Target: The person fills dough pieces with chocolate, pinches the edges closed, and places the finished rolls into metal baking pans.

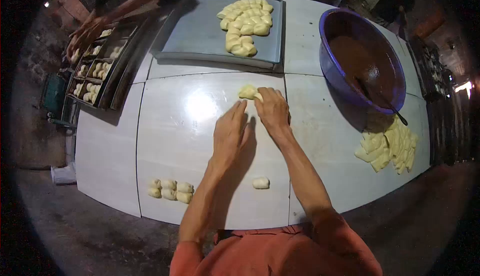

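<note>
A flattened yellow piece of dough (247,92) lies on the white tiled table in front of my hands. My right hand (273,110) is at its right side, fingers bent over a paler bit of dough (258,96) at the near edge. My left hand (231,130) is just below and to the left, fingers stretched out and together, with nothing visible in it. A single white dough roll (260,182) rests between my forearms. Several small dough rolls (170,190) sit in paired rows left of my left forearm.
A metal tray (192,28) holding joined yellow dough pieces (245,23) stands at the back. On the right are a purple basin (334,66) of brown filling with a spoon, and flattened dough pieces (387,146). Another person's hand (82,35) reaches over divided baking pans (107,83) at left.
</note>
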Demonstrator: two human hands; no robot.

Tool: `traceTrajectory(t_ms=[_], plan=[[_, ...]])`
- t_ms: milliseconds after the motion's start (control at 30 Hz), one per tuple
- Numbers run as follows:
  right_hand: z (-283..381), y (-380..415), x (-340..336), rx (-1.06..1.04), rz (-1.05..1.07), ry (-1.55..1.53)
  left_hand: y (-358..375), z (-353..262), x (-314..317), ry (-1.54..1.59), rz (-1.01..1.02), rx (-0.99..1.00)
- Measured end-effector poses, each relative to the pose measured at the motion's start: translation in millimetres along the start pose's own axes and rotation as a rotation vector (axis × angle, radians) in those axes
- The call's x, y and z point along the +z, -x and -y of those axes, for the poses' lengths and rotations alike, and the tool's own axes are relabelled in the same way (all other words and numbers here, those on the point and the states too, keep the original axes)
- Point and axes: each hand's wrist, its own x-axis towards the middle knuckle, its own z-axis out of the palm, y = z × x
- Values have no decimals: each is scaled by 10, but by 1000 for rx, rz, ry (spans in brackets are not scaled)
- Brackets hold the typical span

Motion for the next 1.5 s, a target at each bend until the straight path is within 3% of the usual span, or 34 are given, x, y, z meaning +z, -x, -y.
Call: traceTrajectory(t_ms=[33,133,167,233,300,433,567,633,667,700,767,833,867,967,1000,1067,1100,1167,1200,1233,1300,1367,1433,1500], plan=[[-17,-10,-51,0,-3,-1,-198,101,35,24,62,-1],[-130,-22,-192,406,125,-544,-580,262,344,-189,29,139],[-232,-8,-224,405,125,-540,-652,308,364,-185,27,140],[-230,-63,-495,749,347,-958,-779,347,384,-180,380,145],[-201,-68,-490,758,270,-992,-805,401,509,-162,300,166],[-300,-25,-461,643,402,-851,-741,370,409,-99,318,117],[-158,-12,-878,712,557,-1116,-655,358,469,-140,236,175],[-137,92,-1072,783,402,-1427,-648,216,411,-117,159,147],[-229,209,-1064,815,282,-1531,-625,133,352,-155,327,45],[-220,296,-1121,816,263,-1523,-574,105,366,-144,329,61],[-219,488,-1275,811,110,-1729,-430,78,399,-224,152,80],[-289,689,-1238,652,171,-1779,-305,-35,305,-17,262,73],[-194,705,-1477,773,308,-1642,-249,-200,214,92,316,61],[-107,934,-1214,620,283,-1812,-63,-626,119,586,374,9],[43,926,-1355,735,262,-1822,-27,-734,168,609,396,43],[-13,1071,-1173,612,187,-1691,28,-872,195,549,331,-162],[-7,1101,-1180,588,126,-1654,48,-894,186,546,332,-144],[-105,1122,-1277,572,108,-1516,6,-906,159,524,480,-263],[-132,1134,-1342,565,98,-1374,-2,-906,133,399,417,-104],[-192,1169,-1397,554,89,-1374,6,-771,173,395,413,-92],[-292,1243,-1519,656,10,-1369,-44,-520,240,31,421,9],[-384,1325,-1596,691,-79,-1432,35,-608,305,3,172,-127],[-402,1384,-1696,744,-124,-1527,13,-220,460,76,-14,-270],[-377,1455,-1788,694,-130,-1582,-64,252,363,96,61,-157]])
